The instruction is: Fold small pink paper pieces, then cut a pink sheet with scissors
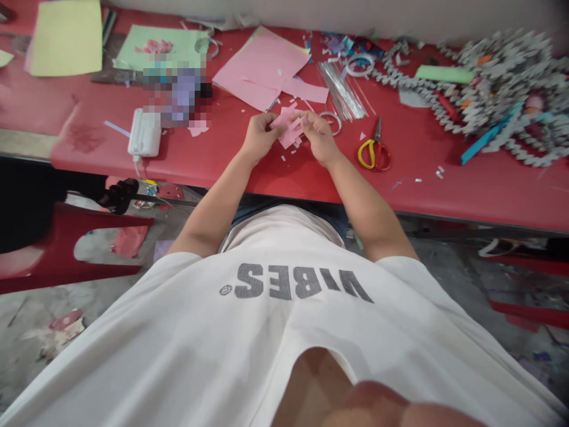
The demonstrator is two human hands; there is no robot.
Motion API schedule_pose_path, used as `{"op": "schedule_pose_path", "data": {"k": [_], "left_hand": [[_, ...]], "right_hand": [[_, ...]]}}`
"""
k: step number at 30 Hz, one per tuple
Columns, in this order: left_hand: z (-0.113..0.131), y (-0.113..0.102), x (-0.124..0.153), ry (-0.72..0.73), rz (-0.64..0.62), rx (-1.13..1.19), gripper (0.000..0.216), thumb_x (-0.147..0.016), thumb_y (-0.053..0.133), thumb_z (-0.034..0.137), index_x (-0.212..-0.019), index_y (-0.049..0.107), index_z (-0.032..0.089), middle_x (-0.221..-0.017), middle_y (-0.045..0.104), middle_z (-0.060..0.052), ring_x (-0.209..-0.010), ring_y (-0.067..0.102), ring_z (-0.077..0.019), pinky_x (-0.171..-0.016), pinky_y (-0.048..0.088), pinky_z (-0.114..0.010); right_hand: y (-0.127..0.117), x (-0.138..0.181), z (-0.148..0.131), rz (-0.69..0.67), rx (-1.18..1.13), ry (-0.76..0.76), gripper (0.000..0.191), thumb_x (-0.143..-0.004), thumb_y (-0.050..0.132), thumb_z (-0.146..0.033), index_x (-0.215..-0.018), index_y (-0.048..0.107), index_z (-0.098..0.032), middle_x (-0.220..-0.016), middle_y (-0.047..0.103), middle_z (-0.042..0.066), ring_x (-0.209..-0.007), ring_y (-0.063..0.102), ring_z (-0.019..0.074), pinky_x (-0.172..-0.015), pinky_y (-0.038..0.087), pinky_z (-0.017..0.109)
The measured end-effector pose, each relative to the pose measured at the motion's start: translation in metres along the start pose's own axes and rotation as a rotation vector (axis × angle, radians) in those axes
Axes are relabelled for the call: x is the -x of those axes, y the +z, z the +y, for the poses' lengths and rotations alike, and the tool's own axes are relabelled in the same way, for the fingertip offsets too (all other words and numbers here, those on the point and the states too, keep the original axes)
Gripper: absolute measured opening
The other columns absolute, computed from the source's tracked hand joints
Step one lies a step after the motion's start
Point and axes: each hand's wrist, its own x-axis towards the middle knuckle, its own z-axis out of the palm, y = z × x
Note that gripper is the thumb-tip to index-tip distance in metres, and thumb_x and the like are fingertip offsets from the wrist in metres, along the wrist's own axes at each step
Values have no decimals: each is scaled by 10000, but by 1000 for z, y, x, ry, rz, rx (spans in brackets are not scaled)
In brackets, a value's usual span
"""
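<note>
Between my two hands is a small piece of pink paper [288, 135], held just over the red table [213, 154]. My left hand [260, 137] pinches its left side between thumb and fingers. At its right side my right hand [319, 135] is closed with the fingertips on the paper; the exact grip is partly hidden. Small paper scraps [294, 150] lie below the hands. A roll of clear tape [332, 121] rests just behind my right hand. Farther right lie scissors [374, 149] with one yellow and one red handle, blades pointing away from me.
Pink sheets [253, 65] lie behind my hands, beside clear plastic strips [342, 89] and another tape roll [360, 64]. A heap of grey paper garlands [502, 83] covers the right rear. Leftward are a white power bank [144, 133], green paper [133, 50] and yellow paper [66, 38].
</note>
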Motion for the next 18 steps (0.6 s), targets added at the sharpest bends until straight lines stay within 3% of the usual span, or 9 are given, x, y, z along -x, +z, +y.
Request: {"op": "schedule_pose_path", "data": {"k": [7, 13, 18], "left_hand": [[-7, 0, -1, 23, -23, 36, 308, -1027, 876, 396, -867, 706, 195, -770, 572, 7, -686, 588, -150, -829, 600, -385], [-9, 0, -2, 14, -22, 30, 336, -1030, 874, 435, -856, 719, 194, -758, 564, 3, -663, 546, -145, -834, 596, -402], [-6, 0, -1, 22, -14, 17, 357, -1030, 873, 439, -824, 715, 195, -747, 548, 6, -636, 478, -128, -788, 571, -385]], "right_hand": [[1, -2, 7, 2, -54, -1, 1052, -813, 400, -1225, -1103, 808, -299, -905, 782, 79, -907, 780, 285, -841, 667, 460], [-1, -2, 9, 6, -6, -4, 1102, -796, 358, -1240, -1093, 828, -289, -932, 789, 89, -1025, 795, 315, -926, 685, 480], [-2, -2, 9, 20, 10, -46, 1053, -844, 340, -1218, -1050, 814, -301, -957, 764, 85, -980, 755, 299, -938, 677, 495]]}}
